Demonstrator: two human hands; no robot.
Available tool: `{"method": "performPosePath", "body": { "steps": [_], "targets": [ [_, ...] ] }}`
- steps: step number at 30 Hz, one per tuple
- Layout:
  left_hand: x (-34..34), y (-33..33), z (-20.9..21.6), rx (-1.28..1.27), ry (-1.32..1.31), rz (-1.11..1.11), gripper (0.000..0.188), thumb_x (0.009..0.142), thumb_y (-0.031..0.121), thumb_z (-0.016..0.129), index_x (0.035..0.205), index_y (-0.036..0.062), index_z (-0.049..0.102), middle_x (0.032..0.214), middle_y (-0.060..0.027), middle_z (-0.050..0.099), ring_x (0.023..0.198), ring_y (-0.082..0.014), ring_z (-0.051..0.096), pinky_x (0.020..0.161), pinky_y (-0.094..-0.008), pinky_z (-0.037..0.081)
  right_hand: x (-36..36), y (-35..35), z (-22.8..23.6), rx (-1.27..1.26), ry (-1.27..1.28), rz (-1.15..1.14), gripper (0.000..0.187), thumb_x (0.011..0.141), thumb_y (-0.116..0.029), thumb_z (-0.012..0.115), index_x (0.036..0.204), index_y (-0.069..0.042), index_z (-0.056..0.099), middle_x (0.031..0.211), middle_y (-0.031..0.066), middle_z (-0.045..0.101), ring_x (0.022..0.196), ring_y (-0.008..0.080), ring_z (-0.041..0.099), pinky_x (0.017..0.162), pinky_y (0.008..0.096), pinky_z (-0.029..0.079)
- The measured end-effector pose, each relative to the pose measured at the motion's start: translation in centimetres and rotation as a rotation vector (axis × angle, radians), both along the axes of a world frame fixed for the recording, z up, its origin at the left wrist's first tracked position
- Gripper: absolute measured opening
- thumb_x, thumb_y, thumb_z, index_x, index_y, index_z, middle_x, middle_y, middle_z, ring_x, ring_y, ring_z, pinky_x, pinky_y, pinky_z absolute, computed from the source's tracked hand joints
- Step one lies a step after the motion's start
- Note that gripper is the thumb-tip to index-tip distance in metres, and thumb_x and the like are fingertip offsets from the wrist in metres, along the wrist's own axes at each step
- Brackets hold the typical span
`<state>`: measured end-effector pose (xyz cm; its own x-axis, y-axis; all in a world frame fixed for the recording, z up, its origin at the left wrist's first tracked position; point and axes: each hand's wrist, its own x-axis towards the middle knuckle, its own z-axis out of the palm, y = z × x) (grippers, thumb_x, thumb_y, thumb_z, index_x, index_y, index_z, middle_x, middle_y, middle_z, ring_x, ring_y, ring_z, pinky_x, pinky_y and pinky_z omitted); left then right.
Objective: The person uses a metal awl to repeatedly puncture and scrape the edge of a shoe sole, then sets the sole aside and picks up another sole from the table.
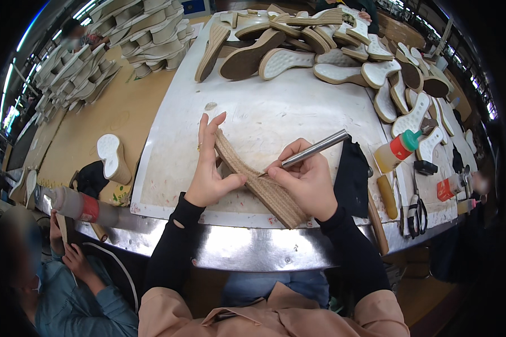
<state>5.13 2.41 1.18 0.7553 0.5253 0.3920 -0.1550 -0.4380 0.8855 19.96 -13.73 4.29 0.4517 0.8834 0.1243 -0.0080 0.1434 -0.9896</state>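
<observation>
A wedge shoe sole (272, 194) with a woven, rope-like tan side wall is held up on edge over the white work sheet, slanting from upper left to lower right. My left hand (208, 174) grips it, the thumb pressed on its side and two fingers stretched upward; the other fingers are partly hidden behind it. In my right hand (309, 177) is a silver, pen-shaped metal tool (319, 148), pinched near its lower end. Its thin tip meets the woven side close to my left thumb. My right hand's lower fingers lie along the heel part.
Many loose wedge soles (287, 62) are heaped at the far side. Glue bottles (389, 154), scissors (415, 213), a wooden-handled tool (387, 196) and black cloth (351, 180) lie right. A single sole (113, 157) and another bottle (76, 203) stand left, near a co-worker (67, 286).
</observation>
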Motion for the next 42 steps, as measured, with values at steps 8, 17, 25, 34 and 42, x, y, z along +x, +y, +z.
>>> {"method": "performPosePath", "body": {
  "steps": [8,17,25,34,42],
  "targets": [
    [-0.1,-0.5,0.0,-0.023,0.029,0.011,0.121,0.058,0.023,0.079,0.154,0.0081,0.006,0.156,-0.0252,-0.009,0.148,-0.0361,0.001,0.115,-0.0491,0.027,0.3,0.0,-0.2,0.110,0.170,-0.046,0.019,0.082,0.004,0.067,0.094,0.000,0.053,0.085,0.0072,0.063,0.082,0.0099,0.065,0.074,0.0229,0.054],
    [-0.3,-0.2,-0.6,-0.006,0.049,-0.009,0.125,0.058,0.014,0.078,0.155,0.0139,-0.001,0.155,-0.0120,0.007,0.141,-0.0276,0.023,0.116,-0.0420,0.024,-0.4,-0.1,0.3,0.027,-0.135,0.077,0.022,0.081,0.003,0.071,0.094,-0.001,0.054,0.092,0.0106,0.068,0.089,0.0140,0.067,0.082,0.0265,0.053],
    [-0.1,-1.0,-0.6,0.037,0.051,0.043,0.120,0.058,0.012,0.073,0.154,0.0118,0.001,0.155,-0.0134,0.008,0.144,-0.0284,0.019,0.116,-0.0422,0.023,-0.7,0.3,0.4,0.025,-0.116,0.028,0.014,0.080,0.003,0.071,0.086,0.003,0.058,0.084,0.0064,0.064,0.081,0.0112,0.065,0.078,0.0255,0.055],
    [0.3,-1.2,-0.9,-0.053,-0.030,0.035,0.118,0.059,0.020,0.079,0.153,0.0086,0.008,0.156,-0.0246,-0.001,0.147,-0.0357,0.002,0.114,-0.0485,0.024,1.5,-0.2,0.0,0.073,0.266,-0.033,0.024,0.082,0.009,0.066,0.097,-0.001,0.050,0.090,0.0157,0.068,0.092,0.0223,0.069,0.082,0.0307,0.056],
    [0.0,-1.2,0.5,-0.407,-0.086,0.119,0.101,0.079,0.017,0.073,0.153,0.0105,0.005,0.155,-0.0239,0.008,0.131,-0.0384,0.037,0.105,-0.0469,0.040,6.3,-1.3,0.5,0.045,0.322,-0.191,0.019,0.084,0.001,0.068,0.097,-0.002,0.054,0.089,0.0122,0.068,0.086,0.0195,0.069,0.077,0.0287,0.056]
  ]
}}
